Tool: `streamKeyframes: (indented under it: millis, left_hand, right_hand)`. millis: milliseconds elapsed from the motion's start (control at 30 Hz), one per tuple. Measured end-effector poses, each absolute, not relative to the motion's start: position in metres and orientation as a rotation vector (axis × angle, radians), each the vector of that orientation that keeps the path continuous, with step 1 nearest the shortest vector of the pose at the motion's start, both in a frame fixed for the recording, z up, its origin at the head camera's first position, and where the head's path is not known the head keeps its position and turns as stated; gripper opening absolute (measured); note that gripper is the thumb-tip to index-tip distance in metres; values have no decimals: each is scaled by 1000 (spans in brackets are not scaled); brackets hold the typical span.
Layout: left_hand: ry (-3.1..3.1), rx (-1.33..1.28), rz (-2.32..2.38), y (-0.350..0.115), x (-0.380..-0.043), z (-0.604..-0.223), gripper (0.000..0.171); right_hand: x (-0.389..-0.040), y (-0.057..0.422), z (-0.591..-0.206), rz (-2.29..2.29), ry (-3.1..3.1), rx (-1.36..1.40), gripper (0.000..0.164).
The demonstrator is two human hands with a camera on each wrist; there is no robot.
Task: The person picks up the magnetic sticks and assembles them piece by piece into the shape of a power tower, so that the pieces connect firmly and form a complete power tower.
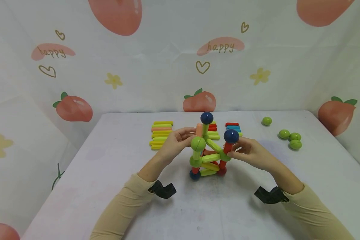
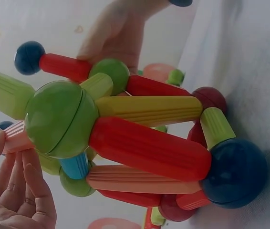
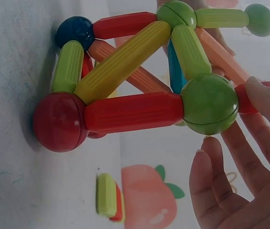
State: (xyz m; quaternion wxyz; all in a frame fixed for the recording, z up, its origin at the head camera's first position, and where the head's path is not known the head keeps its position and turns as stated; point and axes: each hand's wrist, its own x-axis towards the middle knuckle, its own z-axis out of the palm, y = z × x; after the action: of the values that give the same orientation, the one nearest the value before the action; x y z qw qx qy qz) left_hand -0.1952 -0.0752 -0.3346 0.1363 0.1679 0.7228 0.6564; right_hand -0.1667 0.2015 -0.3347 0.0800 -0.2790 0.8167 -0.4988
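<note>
A structure of magnetic sticks and balls point(image 1: 210, 157) stands on the table between both hands. Its base shows a dark blue ball point(image 2: 234, 172) and a dark red ball point(image 3: 60, 122); green balls join the sticks higher up. On the left side, my left hand point(image 1: 176, 142) pinches a salmon stick point(image 2: 17, 137) between thumb and fingers, close to a green ball point(image 2: 61, 119). My right hand point(image 1: 252, 154) grips the upright red stick point(image 1: 227, 147) below a dark blue ball point(image 1: 231, 136), its fingertips close to a green ball point(image 3: 209, 104).
Behind the left hand lies a row of yellow, green and salmon sticks point(image 1: 162, 132). More sticks, red point(image 1: 232, 124) and blue point(image 1: 233, 127) among them, lie behind the structure. Several loose green balls point(image 1: 295, 144) rest at the back right. A printed cloth point(image 1: 156, 66) hangs behind the table.
</note>
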Motion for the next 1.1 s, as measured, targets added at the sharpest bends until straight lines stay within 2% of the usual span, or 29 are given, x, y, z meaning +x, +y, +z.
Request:
streamKeyframes:
  millis: [600, 833, 1100]
  left_hand:
    - [2248, 442, 1852, -70, -205, -341, 31]
    - [2225, 614, 1701, -70, -216, -352, 40]
    - [2363, 592, 1625, -80, -214, -355, 34]
  right_hand:
    - [-168, 202, -338, -1479, 2487, -866, 33]
    - [-168, 200, -343, -1471, 2546, -916, 34]
    - [-171, 199, -342, -1456, 2658, -691, 29]
